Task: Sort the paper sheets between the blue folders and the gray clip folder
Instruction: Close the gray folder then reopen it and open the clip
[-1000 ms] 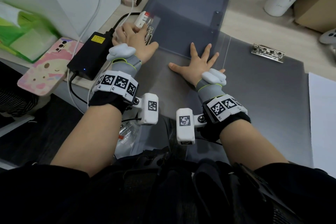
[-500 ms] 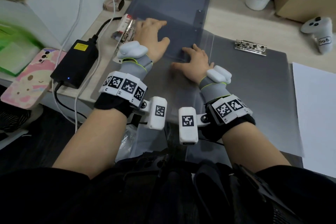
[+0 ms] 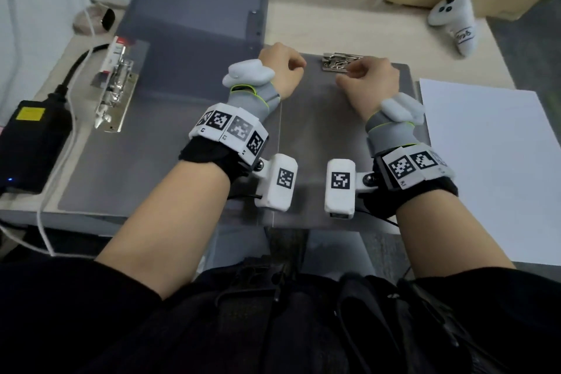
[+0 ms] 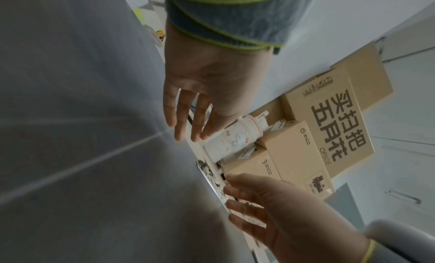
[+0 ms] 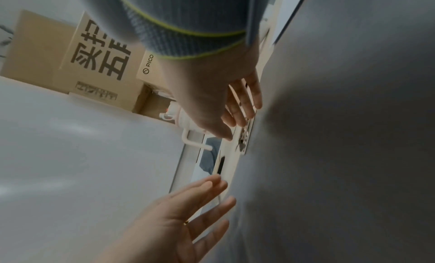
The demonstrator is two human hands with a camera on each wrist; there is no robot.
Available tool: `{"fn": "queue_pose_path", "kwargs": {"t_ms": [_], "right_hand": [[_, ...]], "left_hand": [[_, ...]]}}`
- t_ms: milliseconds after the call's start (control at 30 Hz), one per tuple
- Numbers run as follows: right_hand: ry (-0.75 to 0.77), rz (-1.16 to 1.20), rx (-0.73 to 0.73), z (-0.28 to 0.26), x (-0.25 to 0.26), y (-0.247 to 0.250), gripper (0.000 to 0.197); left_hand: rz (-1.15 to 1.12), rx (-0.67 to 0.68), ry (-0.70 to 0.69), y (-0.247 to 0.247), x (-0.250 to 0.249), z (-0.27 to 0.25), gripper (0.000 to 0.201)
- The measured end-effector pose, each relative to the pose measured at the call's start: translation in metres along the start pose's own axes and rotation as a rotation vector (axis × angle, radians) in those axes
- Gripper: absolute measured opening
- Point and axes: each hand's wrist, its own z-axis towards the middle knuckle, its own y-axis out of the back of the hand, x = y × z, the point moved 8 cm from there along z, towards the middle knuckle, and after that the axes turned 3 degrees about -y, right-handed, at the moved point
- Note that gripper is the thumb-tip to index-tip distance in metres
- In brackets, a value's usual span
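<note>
Judging from the pose, was about to open the bright metal spring clip (image 3: 340,61) at the far edge of the flat, matte gray plastic clip folder (image 3: 334,146). Found the right hand (image 3: 368,82) at that clip, fingers (image 5: 244,99) nearly straight and laid along the metal, pinching nothing; could not tell for certain whether touching it. Found the left hand (image 3: 280,70) just beside, on the same far edge to the left of the clip, fingers relaxed and slightly apart, holding nothing.

Best done, probably, by pressing the gray board flat with the left palm, lifting the clip's lever with the right thumb and forefinger, and keeping it raised long enough to slide paper squarely underneath. Worth guarding against a snap-back onto the fingertips and against pushing the whole folder away across the tabletop.

Saw the gray folder lying open and flat at the near edge of the tabletop, smooth, faintly reflective, creased down the middle, with no paper on it. Noted the plain white paper sheets (image 3: 485,161) at the right edge of the tabletop, just beside the folder; could not tell how many. Noted a darker blue-gray plastic folder (image 3: 197,9) toward the far left corner, with a second shiny lever clip (image 3: 113,85) nearer the left edge.
</note>
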Motion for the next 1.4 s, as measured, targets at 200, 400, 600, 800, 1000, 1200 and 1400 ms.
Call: {"fn": "queue_pose_path", "kwargs": {"t_ms": [200, 400, 600, 800, 1000, 1200, 1400], "right_hand": [[-0.011, -0.347, 0.069, 0.032, -0.03, 0.0, 0.069], [-0.052, -0.431, 0.178, 0.037, -0.045, -0.013, 0.098], [-0.087, -0.445, 0.232, 0.038, -0.056, -0.019, 0.106], [-0.081, -0.462, 0.25, 0.036, -0.059, -0.022, 0.104], [-0.068, -0.49, 0.261, 0.037, -0.059, -0.025, 0.102], [-0.073, -0.494, 0.27, 0.038, -0.059, -0.026, 0.1], [-0.068, -0.5, 0.261, 0.038, -0.058, -0.027, 0.101]], "left_hand": [[0.009, 0.011, 0.041, -0.036, -0.012, 0.03, 0.02], [-0.052, -0.056, 0.073, -0.046, -0.013, 0.049, 0.024], [-0.071, -0.113, 0.09, -0.045, -0.009, 0.06, 0.018], [-0.12, -0.055, 0.155, -0.05, -0.001, 0.071, 0.021], [-0.15, -0.065, 0.171, -0.052, 0.001, 0.08, 0.03], [0.01, -0.019, 0.079, -0.053, -0.012, 0.081, 0.03], [-0.059, -0.001, 0.078, -0.051, -0.011, 0.085, 0.031]]}}
